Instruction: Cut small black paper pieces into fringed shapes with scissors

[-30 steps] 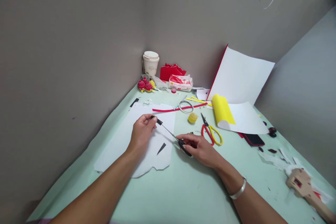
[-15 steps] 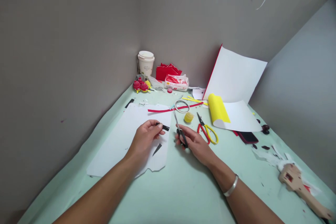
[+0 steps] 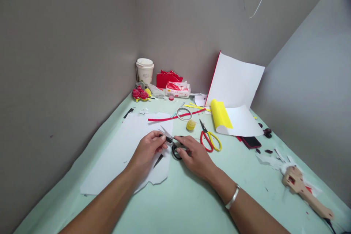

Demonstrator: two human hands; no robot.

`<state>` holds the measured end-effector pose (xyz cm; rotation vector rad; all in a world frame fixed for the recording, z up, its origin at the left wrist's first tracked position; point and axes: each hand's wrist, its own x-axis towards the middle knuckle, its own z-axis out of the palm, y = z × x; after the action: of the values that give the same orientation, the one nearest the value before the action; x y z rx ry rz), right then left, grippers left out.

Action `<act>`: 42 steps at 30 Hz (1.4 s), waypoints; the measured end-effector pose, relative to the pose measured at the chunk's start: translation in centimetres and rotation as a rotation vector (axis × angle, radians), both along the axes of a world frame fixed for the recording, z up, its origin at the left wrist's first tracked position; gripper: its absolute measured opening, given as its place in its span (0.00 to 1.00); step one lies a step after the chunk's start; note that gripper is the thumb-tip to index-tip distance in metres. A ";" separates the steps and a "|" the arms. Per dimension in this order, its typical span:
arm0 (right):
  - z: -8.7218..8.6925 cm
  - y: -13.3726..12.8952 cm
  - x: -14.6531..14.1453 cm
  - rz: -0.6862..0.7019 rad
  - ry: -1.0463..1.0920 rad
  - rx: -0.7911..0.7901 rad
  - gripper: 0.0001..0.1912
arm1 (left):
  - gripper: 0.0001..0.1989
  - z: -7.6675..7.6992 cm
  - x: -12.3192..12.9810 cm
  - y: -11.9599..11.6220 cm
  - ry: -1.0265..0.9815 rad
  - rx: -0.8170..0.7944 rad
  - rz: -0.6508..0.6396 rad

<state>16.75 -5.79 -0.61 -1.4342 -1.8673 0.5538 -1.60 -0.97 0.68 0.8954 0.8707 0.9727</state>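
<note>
Your left hand (image 3: 148,148) pinches the strip (image 3: 169,140) over the sheet (image 3: 123,146); your right hand (image 3: 196,155) grips the scissors (image 3: 166,132) by the handles, blades parted toward 10 o'clock beside the strip, exact bite unclear. For a clean cut, you'd likely want the strip taut, square to the blades, left fingertips clear; scrap (image 3: 158,161) lies at the strip's 7 o'clock.
</note>
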 end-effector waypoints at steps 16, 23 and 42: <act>0.5 0.0 -0.3 -0.052 0.114 0.038 0.09 | 0.10 0.5 0.2 -0.5 0.114 0.055 -0.080; 0.1 0.2 0.0 -0.016 0.264 -0.001 0.06 | 0.10 0.0 0.2 -0.3 0.172 0.083 -0.115; 0.3 0.1 -0.1 -0.011 0.300 -0.014 0.05 | 0.11 0.0 0.2 -0.4 0.184 0.051 -0.127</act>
<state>16.68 -5.67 -0.31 -1.2901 -1.6201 0.7350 -1.40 -1.39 0.72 1.0834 0.9360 0.8147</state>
